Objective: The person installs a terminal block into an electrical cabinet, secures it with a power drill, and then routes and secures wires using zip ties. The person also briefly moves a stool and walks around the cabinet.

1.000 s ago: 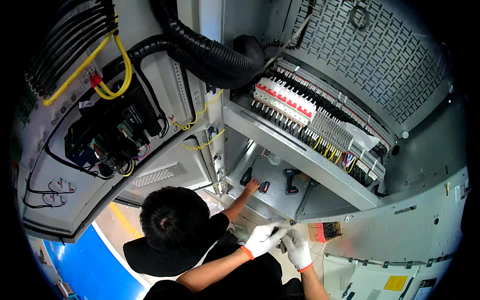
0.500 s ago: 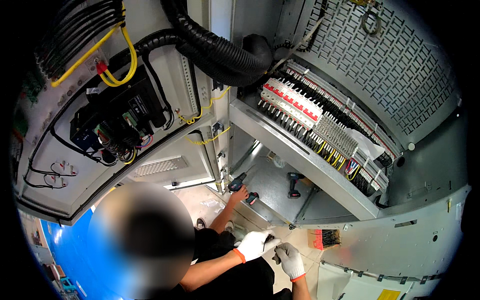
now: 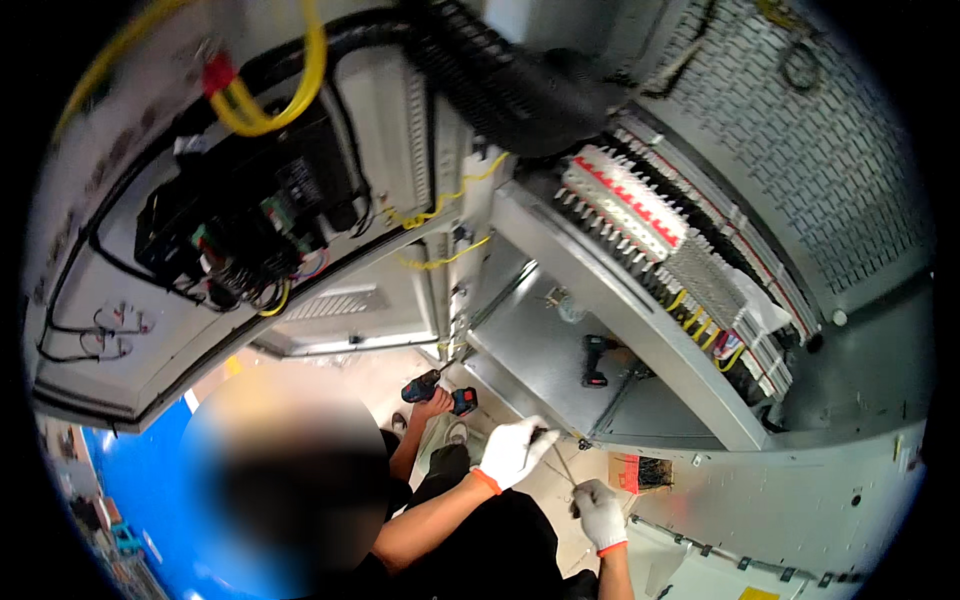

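Observation:
My left hand (image 3: 510,454), in a white glove with an orange cuff, is closed around a small dark thing (image 3: 540,435) that I cannot make out. From it a thin, pale strip (image 3: 564,466) runs slantwise down to my right hand (image 3: 600,515). That hand wears a matching glove with darkened fingertips, closed at the strip's lower end. Both hands are above my dark-clothed legs, in front of the open cabinet. Left of them, a co-worker's bare hand (image 3: 434,402) grips a cordless drill (image 3: 421,386).
A second cordless drill (image 3: 597,361) rests on the cabinet's metal floor. Above it, a metal beam (image 3: 640,325) crosses below a row of breakers (image 3: 628,203). Left stands an open door (image 3: 350,235) with wiring. A reddish box of dark pieces (image 3: 654,473) sits right of my hands.
My hands are farther apart, and the pale strip now shows stretched between them. The co-worker's drill has moved left and slightly down. The whole view has shifted and blurred somewhat.

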Demonstrator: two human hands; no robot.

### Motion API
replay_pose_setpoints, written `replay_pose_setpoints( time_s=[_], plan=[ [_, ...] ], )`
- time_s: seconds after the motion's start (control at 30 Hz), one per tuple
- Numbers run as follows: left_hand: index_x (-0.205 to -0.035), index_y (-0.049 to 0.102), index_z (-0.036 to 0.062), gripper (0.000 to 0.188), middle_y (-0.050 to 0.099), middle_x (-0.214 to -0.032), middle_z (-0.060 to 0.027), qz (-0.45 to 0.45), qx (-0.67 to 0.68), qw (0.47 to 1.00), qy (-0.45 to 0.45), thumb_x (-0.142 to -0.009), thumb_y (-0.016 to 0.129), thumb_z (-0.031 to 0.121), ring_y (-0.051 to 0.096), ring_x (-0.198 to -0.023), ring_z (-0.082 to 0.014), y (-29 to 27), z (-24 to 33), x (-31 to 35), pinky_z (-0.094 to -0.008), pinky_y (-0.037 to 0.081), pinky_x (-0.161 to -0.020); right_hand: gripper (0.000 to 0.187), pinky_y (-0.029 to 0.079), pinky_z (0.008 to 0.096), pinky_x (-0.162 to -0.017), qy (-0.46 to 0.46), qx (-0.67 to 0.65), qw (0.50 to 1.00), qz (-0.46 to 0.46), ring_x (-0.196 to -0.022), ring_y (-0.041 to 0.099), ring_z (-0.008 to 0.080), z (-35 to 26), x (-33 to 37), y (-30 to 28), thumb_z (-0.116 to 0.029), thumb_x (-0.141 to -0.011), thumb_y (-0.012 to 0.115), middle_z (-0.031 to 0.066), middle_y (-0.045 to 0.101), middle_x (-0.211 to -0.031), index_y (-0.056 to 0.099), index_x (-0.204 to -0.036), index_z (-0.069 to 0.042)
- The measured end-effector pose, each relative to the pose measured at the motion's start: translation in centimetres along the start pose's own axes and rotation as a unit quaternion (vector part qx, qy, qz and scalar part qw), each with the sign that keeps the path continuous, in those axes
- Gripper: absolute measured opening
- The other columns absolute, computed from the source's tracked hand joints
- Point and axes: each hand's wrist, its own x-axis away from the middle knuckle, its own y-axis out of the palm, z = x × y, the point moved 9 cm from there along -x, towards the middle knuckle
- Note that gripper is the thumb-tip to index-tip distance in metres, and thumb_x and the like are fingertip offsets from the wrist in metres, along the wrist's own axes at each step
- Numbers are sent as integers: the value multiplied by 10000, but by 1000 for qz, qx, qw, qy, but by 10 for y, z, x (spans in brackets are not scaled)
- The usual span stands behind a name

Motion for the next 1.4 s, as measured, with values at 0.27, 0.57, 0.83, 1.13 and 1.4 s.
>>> replay_pose_setpoints(
  time_s=[0.27, 0.57, 0.83, 1.13, 1.4],
  plan=[
    [-1147, 669, 3, 415, 706, -908, -257, -139, 7, 987, 79, -973, 634, 378, 714, -845, -414, 15, 6, 5, -464, 575, -745, 148, 559, 389, -835, -217, 158, 962, 55, -898, 722, 317, -86, 0, 0, -120, -909, 691, 161, 731, -967, 718, -1005, -10],
    [-1000, 674, -1, 394, 677, -963, -235, -171, 122, 978, 14, -938, 680, 388, 676, -932, -409, 24, 5, 5, -458, 528, -786, 153, 482, 326, -642, -121, 67, 990, 17, -669, 596, 159, -84, -13, 13, -109, -924, 686, 108, 654, -734, 673, -866, 31],
    [-1014, 715, 27, 301, 673, -968, -168, -163, 122, 975, 92, -981, 625, 312, 672, -921, -355, 24, 18, 12, -412, 532, -801, 209, 440, 304, -585, -139, 28, 990, 21, -625, 536, 120, -80, -16, 14, -121, -955, 653, 60, 582, -678, 616, -814, 29],
    [-1038, 718, 4, 253, 699, -964, -142, -61, 159, 985, 2, -992, 642, 240, 686, -850, -244, 5, 11, 6, -346, 537, -764, 172, 460, 279, -584, -131, -27, 991, -2, -628, 570, 101, -78, -15, 18, -111, -956, 620, 46, 626, -702, 687, -893, 35],
    [-927, 694, 1, 344, 596, -704, -46, -25, 182, 973, -137, -990, 676, 339, 506, -702, -81, -26, -13, -5, -295, 458, -644, 158, 545, 331, -691, -133, 72, 988, -22, -718, 694, 187, -69, -17, 24, -149, -928, 678, 120, 737, -813, 758, -959, -17]
  ],
)
